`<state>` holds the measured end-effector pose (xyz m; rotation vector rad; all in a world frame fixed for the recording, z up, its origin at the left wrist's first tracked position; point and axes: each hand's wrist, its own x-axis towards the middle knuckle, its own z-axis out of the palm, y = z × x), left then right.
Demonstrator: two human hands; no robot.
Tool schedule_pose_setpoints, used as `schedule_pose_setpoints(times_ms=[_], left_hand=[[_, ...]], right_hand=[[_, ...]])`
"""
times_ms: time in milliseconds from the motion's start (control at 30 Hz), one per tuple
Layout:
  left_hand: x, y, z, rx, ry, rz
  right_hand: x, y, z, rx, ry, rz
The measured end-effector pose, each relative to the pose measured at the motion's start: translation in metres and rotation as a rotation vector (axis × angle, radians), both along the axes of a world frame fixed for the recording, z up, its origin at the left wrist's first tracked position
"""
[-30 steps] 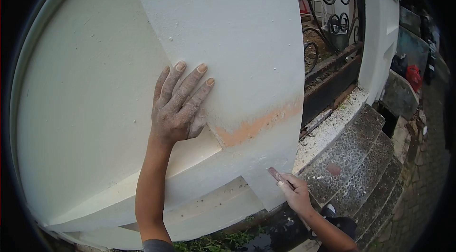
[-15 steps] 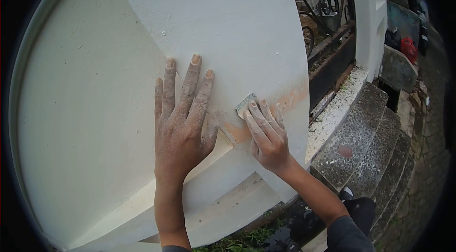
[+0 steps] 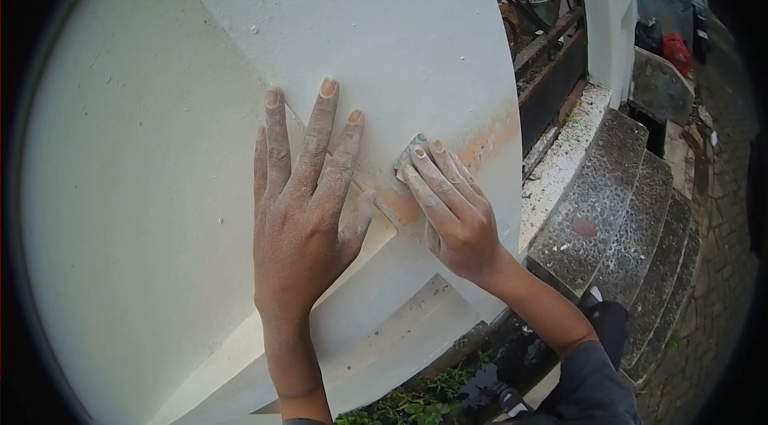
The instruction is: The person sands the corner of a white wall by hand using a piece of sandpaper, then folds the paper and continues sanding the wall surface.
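My left hand rests flat on the white wall, dusty fingers spread across the line where a cream panel meets a whiter face. To its right, my right hand presses a small folded piece of sandpaper against the wall. Printing shows on the sandpaper's grey back, and my fingers cover most of it. Around and beside that hand runs an orange-brown patch on the wall surface. White dust coats the fingers of both hands.
A dark metal gate with scrollwork stands beyond the wall's right edge. Speckled stone steps descend at the right. Green plants grow at the wall's foot. A red bag lies farther off by concrete slabs.
My right hand and the sandpaper have shifted slightly up the wall, and its fingers are closer together. My left hand stays planted. The view has shifted a little.
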<state>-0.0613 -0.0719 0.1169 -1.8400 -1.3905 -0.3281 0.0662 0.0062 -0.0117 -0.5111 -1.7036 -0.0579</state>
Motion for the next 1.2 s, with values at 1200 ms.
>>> schedule_pose_setpoints(times_ms=[1200], left_hand=[[-0.001, 0.000, -0.006, -0.007, -0.055, 0.072]], right_hand=[[-0.011, 0.009, -0.024, 0.050, 0.016, -0.194]])
